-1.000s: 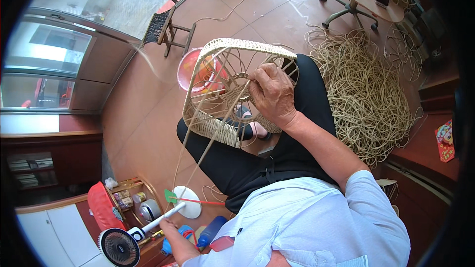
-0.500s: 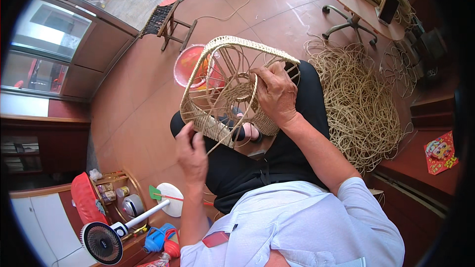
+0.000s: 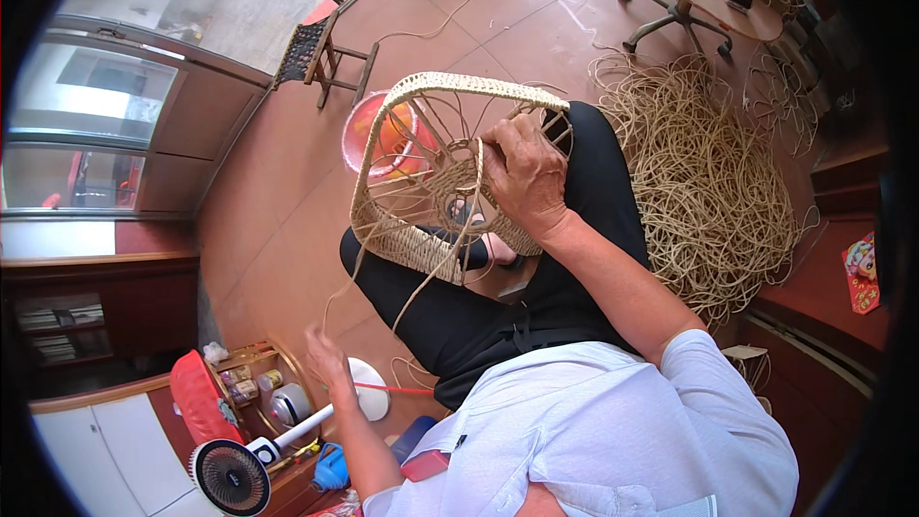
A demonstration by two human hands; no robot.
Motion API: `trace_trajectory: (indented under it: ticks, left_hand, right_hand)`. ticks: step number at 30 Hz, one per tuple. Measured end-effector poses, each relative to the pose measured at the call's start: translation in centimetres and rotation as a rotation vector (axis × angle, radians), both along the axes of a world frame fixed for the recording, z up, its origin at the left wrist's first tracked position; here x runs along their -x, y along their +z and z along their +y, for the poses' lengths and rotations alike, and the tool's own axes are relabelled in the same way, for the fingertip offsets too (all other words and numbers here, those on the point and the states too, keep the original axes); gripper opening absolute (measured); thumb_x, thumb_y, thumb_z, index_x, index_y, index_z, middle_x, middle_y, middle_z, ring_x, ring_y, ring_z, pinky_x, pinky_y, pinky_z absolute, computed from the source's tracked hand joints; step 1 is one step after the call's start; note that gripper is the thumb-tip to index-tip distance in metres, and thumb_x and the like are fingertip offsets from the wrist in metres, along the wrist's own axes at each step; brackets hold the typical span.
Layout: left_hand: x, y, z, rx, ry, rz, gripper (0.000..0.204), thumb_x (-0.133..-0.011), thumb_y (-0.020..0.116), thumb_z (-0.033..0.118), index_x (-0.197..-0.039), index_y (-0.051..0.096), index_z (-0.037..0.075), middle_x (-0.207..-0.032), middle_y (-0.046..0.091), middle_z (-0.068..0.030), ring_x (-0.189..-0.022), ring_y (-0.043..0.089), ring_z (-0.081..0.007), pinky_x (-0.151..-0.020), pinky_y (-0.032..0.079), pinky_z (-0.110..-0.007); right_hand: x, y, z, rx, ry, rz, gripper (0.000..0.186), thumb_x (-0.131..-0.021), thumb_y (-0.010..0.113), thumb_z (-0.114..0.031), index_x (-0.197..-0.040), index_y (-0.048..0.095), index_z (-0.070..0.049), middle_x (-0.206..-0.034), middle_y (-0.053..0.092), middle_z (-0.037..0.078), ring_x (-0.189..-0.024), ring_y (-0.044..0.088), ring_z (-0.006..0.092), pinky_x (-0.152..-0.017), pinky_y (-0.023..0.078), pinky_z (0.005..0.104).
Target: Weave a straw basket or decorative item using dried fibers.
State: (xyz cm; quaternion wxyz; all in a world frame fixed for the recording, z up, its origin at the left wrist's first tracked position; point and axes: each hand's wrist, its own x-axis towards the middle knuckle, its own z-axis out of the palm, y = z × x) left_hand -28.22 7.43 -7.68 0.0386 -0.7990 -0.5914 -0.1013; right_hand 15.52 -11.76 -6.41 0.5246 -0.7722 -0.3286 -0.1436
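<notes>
A half-woven straw-coloured basket (image 3: 407, 247) with open spokes rests tilted across my lap, its banded rim toward the far side. My right hand (image 3: 526, 172) is closed on the basket's right part, fingertips pinching strands; what lies under the palm is hidden. A loose cord (image 3: 414, 302) hangs from the basket over my left thigh. Another thin cord curves from the basket's left corner down to my left hand (image 3: 328, 356), which is off to the lower left with its fingers drawn together around that cord, slightly blurred.
A large heap of cord (image 3: 708, 191) lies on the floor at the right. Beyond the basket stands a red-orange bucket (image 3: 369, 146). A small stool (image 3: 321, 57) is at the far left, a wheeled table (image 3: 675, 14) at the far right. Near my left arm are a fan (image 3: 230, 477) and a shelf (image 3: 273, 356).
My left hand has moved away from the basket, down and to the left, drawing the thin cord out. My right hand stays at the basket's right part.
</notes>
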Motion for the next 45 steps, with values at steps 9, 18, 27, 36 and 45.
trace_trajectory:
  ticks: [9, 18, 27, 36, 45]
  left_hand:
    - [-8.9, 3.0, -4.1, 0.313, -0.303, -0.27, 0.021, -0.102, 0.064, 0.008, -0.119, 0.075, 0.002, -0.103, 0.079, -0.019, -0.098, 0.078, -0.031, -0.087, 0.061, -0.04]
    - [-34.5, 6.5, -8.6, 0.152, -0.98, -0.646, 0.022, -0.095, 0.061, -0.004, -0.115, 0.055, 0.004, -0.098, 0.068, -0.0198, -0.092, 0.07, -0.045, -0.08, 0.058, -0.05]
    - [-35.7, 3.6, -7.8, 0.46, -0.909, -0.918, 0.014, -0.1, 0.062, 0.005, -0.111, 0.054, 0.007, -0.086, 0.062, -0.0086, -0.074, 0.067, -0.0246, -0.066, 0.054, -0.038]
    - [-27.5, 4.8, -5.6, 1.067, -0.506, -1.365, 0.024, -0.107, 0.062, 0.01, -0.13, 0.055, 0.006, -0.087, 0.057, 0.005, -0.067, 0.046, -0.0001, -0.056, 0.034, -0.016]
    - [-27.4, 7.0, -1.9, 0.895, -0.511, -1.439, 0.022, -0.108, 0.064, 0.015, -0.127, 0.056, 0.008, -0.081, 0.054, 0.0051, -0.061, 0.042, -0.0005, -0.051, 0.033, -0.017]
  right_hand:
    - [1.0, -0.3, 0.2, 0.04, 0.017, -0.012, 0.01, -0.094, 0.078, -0.014, -0.093, 0.071, -0.006, -0.085, 0.059, 0.011, -0.075, 0.065, 0.0325, -0.065, 0.051, 0.0444]
    - [0.9, -0.1, 0.3, 0.135, 0.083, 0.025, 0.013, -0.093, 0.071, -0.014, -0.087, 0.065, -0.005, -0.08, 0.06, 0.013, -0.076, 0.066, 0.0366, -0.067, 0.051, 0.0486]
    - [0.6, 0.6, -0.6, 0.124, 0.114, 0.007, 0.01, -0.091, 0.071, -0.016, -0.092, 0.069, -0.007, -0.083, 0.063, 0.012, -0.079, 0.066, 0.0356, -0.071, 0.051, 0.0471]
    - [1.7, -0.7, -0.7, -0.029, 0.167, -0.195, 0.03, -0.089, 0.075, -0.008, -0.119, 0.075, -0.013, -0.108, 0.069, 0.006, -0.094, 0.069, 0.0288, -0.081, 0.055, 0.0408]
    - [3.0, -0.8, -0.1, 0.142, 0.23, -0.342, 0.049, -0.088, 0.074, -0.008, -0.135, 0.072, -0.02, -0.128, 0.066, 0.005, -0.097, 0.066, 0.0252, -0.083, 0.053, 0.0378]
